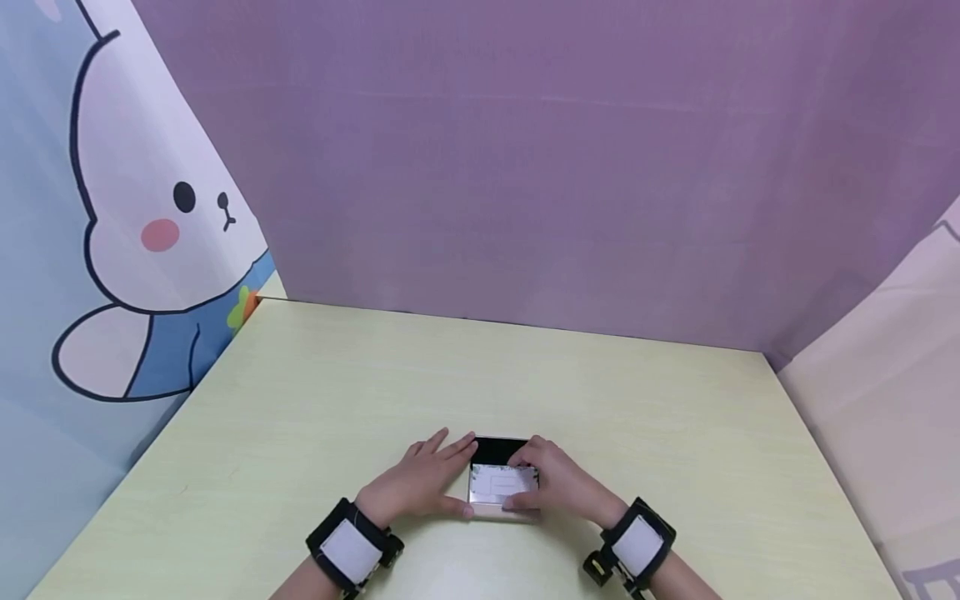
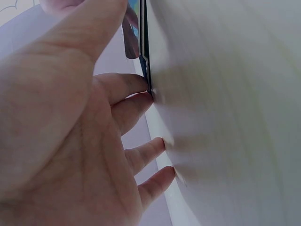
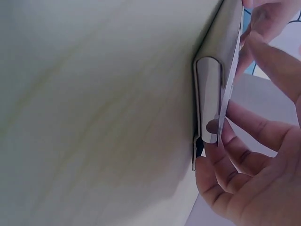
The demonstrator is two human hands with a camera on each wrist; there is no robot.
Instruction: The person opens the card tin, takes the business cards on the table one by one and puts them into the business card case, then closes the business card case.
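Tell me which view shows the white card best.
The head view: the white card faces the camera, lying on the case between both hands. The right wrist view shows only its thin edge beside the case. In the left wrist view I cannot tell it apart.

No legible text or labels anywhere.

Card [image 1: 503, 482] on case [image 1: 498, 452] (on table [image 1: 315, 400])

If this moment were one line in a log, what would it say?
left hand: flat, touching case's left edge | right hand: pinching white card on small case | table: pale green
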